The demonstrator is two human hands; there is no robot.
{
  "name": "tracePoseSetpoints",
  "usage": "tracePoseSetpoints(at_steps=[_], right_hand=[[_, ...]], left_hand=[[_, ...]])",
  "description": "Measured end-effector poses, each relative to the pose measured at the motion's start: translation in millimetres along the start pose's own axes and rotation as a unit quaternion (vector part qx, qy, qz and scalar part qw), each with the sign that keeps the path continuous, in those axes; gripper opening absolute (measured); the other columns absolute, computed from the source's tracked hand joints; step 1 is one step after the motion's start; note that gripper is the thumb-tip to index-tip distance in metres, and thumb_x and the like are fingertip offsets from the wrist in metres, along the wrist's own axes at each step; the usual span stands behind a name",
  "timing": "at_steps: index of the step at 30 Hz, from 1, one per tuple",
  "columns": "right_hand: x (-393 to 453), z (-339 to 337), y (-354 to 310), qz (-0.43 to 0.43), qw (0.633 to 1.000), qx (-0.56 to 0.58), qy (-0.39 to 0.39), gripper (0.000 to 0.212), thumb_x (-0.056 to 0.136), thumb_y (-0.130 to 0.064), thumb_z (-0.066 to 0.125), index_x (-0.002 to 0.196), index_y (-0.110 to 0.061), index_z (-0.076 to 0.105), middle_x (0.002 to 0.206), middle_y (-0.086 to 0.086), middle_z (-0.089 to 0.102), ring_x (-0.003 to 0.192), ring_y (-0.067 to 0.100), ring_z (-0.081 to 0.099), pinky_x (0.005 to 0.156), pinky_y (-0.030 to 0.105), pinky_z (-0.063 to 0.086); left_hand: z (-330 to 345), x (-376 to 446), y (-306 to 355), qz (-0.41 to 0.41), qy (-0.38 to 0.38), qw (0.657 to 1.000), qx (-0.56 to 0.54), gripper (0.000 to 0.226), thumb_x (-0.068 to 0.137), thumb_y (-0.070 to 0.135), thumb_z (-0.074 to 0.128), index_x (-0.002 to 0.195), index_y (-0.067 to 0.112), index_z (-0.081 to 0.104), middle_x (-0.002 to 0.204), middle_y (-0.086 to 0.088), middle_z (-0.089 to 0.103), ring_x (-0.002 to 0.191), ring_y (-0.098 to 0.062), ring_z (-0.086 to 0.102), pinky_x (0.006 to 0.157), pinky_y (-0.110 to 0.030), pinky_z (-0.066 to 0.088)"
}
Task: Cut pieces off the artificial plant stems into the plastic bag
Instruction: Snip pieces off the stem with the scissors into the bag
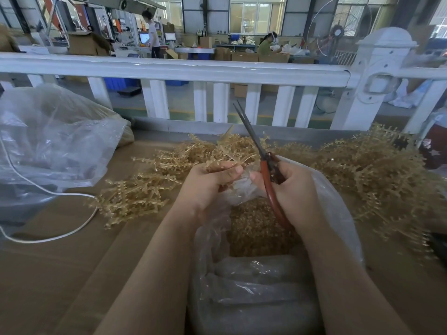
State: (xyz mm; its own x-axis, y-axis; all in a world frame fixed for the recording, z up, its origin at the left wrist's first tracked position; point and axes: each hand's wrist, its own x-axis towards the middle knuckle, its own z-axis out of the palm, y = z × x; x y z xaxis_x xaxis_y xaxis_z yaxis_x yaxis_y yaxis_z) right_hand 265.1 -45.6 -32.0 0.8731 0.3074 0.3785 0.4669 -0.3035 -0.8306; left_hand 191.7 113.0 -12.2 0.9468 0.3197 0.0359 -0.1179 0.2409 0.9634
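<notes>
Holding a stem [226, 163] pinched in curled fingers, the left hand [210, 187] keeps it right over the open bag [338, 204], presumably so cut bits drop straight in; tan pieces already fill the bag's bottom. The right hand [295, 189] grips the scissors [261, 155] by their red handles, blades nearly closed and pointing up and away. More stems [362, 170] lie heaped on the table [60, 262] behind. No readable writing shows anywhere.

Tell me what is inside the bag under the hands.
The bag holds a heap of small tan cut pieces. The right hand and the bag's crumpled near wall cover part of the heap; its depth cannot be seen.
</notes>
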Motion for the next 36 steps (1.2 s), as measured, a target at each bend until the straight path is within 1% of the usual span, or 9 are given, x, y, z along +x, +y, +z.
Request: tracePoseSetpoints(at_steps=[6,8,10,15,19,23,26,30,36], right_hand=[[1.6,0.4,1.6,-0.002,0.999,0.041,-0.009,0.014,0.086,-0.033,0.080,0.078,-0.035,0.068,0.070,-0.026,0.069,0.069,-0.006,0.066,0.057,0.007,0.047],[1.9,0.1,3.0,-0.002,0.999,0.039,-0.004,0.017,0.086,-0.031,0.079,0.078,-0.037,0.066,0.071,-0.029,0.068,0.071,-0.009,0.065,0.058,0.005,0.046],[1.8,-0.6,2.4,-0.004,0.999,0.038,-0.003,0.019,0.087,-0.029,0.078,0.077,-0.037,0.065,0.070,-0.030,0.068,0.071,-0.010,0.065,0.058,0.004,0.046],[1.2,-1.4,-0.4,-0.009,1.000,0.015,-0.006,0.016,0.088,-0.030,0.078,0.079,-0.036,0.066,0.073,-0.027,0.068,0.073,-0.007,0.065,0.061,0.006,0.049],[-0.6,-2.4,-2.8,0.002,1.000,-0.004,0.009,0.012,0.083,-0.045,0.078,0.088,-0.036,0.070,0.078,-0.030,0.069,0.077,-0.008,0.065,0.065,0.011,0.050],[-4.4,-6.2,-6.3,-0.020,0.997,-0.067,0.020,0.039,0.072,-0.073,0.069,0.095,-0.042,0.068,0.086,-0.027,0.070,0.085,-0.007,0.064,0.072,0.014,0.046],[-7.2,-9.4,-8.6,-0.052,0.988,-0.146,0.002,0.043,0.075,-0.076,0.066,0.102,-0.043,0.063,0.092,-0.029,0.065,0.092,-0.011,0.060,0.065,0.004,0.039],[-8.4,-8.2,-5.1,-0.085,0.970,-0.226,-0.004,0.057,0.076,-0.078,0.061,0.119,-0.041,0.060,0.108,-0.026,0.066,0.094,-0.004,0.055,0.080,0.010,0.044],[-11.6,-7.0,-12.5,-0.110,0.966,-0.236,0.000,0.068,0.068,-0.088,0.049,0.116,-0.041,0.061,0.094,-0.032,0.053,0.073,-0.022,0.042,0.060,-0.003,0.029]], left_hand=[[-1.8,1.0,-1.8,0.004,0.010,1.000,0.028,0.015,0.080,0.014,0.078,0.090,0.003,0.075,0.085,-0.007,0.069,0.077,-0.015,0.062,0.077,-0.027,0.048],[-1.3,1.2,-0.5,0.016,0.025,0.999,0.022,0.002,0.079,0.017,0.078,0.080,0.017,0.077,0.081,0.000,0.069,0.076,-0.011,0.060,0.076,-0.025,0.048],[-1.5,1.6,0.2,0.032,0.026,0.999,0.029,0.010,0.081,0.019,0.077,0.073,0.025,0.077,0.077,0.004,0.070,0.073,-0.008,0.061,0.071,-0.022,0.047],[-1.7,-0.9,3.1,0.050,0.003,0.998,0.024,0.012,0.083,0.027,0.075,0.072,0.024,0.070,0.078,-0.002,0.068,0.070,-0.011,0.061,0.074,-0.026,0.046],[-2.5,1.3,1.7,0.060,0.048,0.997,0.002,0.019,0.086,0.014,0.074,0.069,0.023,0.073,0.078,0.001,0.070,0.071,-0.011,0.062,0.072,-0.025,0.050],[-3.4,2.0,2.4,0.066,0.089,0.993,-0.044,0.005,0.081,0.015,0.077,0.081,0.018,0.073,0.073,0.001,0.068,0.069,-0.011,0.061,0.072,-0.023,0.051],[-5.2,1.9,3.8,0.073,0.091,0.991,-0.061,0.002,0.077,0.019,0.076,0.077,0.020,0.075,0.070,0.003,0.068,0.066,-0.008,0.062,0.069,-0.020,0.052],[-5.8,1.6,3.9,0.078,0.071,0.992,-0.067,0.016,0.086,0.012,0.070,0.073,0.020,0.073,0.072,0.002,0.068,0.067,-0.007,0.063,0.065,-0.018,0.052],[-5.5,-0.4,2.8,0.066,0.031,0.997,-0.029,0.039,0.093,0.003,0.060,0.063,0.023,0.075,0.072,0.007,0.070,0.070,-0.005,0.064,0.077,-0.026,0.047]])
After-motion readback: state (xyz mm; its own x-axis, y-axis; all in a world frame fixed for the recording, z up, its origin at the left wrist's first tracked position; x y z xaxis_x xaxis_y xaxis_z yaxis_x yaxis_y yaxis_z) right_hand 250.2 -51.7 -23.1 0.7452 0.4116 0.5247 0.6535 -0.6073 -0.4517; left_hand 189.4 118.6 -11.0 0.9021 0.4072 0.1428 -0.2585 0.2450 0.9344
